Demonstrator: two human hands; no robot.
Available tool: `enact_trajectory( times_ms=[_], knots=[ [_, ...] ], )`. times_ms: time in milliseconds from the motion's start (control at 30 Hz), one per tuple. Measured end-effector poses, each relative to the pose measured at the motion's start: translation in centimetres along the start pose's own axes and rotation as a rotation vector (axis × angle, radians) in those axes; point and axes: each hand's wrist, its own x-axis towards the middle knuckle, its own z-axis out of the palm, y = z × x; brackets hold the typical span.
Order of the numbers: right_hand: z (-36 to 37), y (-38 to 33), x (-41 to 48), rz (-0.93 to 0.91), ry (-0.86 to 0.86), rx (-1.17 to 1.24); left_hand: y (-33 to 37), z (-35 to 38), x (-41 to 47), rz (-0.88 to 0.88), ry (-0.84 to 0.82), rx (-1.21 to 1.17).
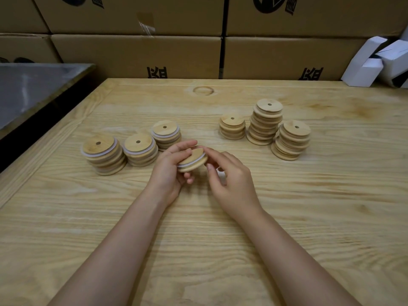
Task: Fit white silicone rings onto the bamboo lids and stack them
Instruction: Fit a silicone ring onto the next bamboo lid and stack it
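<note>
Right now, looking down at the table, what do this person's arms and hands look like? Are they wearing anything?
The left hand and right hand are bare: no gloves, and no jewellery or watch shows. The left forearm and right forearm are uncovered down to the picture's lower edge, so no sleeve is in view. The fingernails that show look short and unpainted.

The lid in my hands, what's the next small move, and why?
Probably set the lid on the nearest ringed stack: its white ring already sits around the visible edge, with the left hand gripping it and the right hand touching its rim.
</note>
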Motion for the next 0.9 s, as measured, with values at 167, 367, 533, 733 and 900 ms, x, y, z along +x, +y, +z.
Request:
enact_trajectory(
  times_ms=[167,367,533,733,900],
  knots=[
    [-0.2,0.0,0.2,0.072,0.036,-0.021,-0.6,-0.4,-0.1,0.136,-0.065,0.154],
    [-0.4,0.3,0.3,0.111,0.069,-0.012,-1.7,-1.1,0.1,0.563,0.153,1.110],
    [-0.2,0.4,0.3,0.120,0.056,-0.029,-2.2,-1.4,-0.1,0.581,0.277,1.432],
    [-0.2,0.4,0.3,0.118,0.041,-0.038,-2.1,-1.4,-0.2,0.567,0.339,1.678],
    [-0.8,0.6,0.4,0.113,0.056,-0.065,-2.1,-1.4,-0.2,0.559,0.362,1.764]
  ],
)
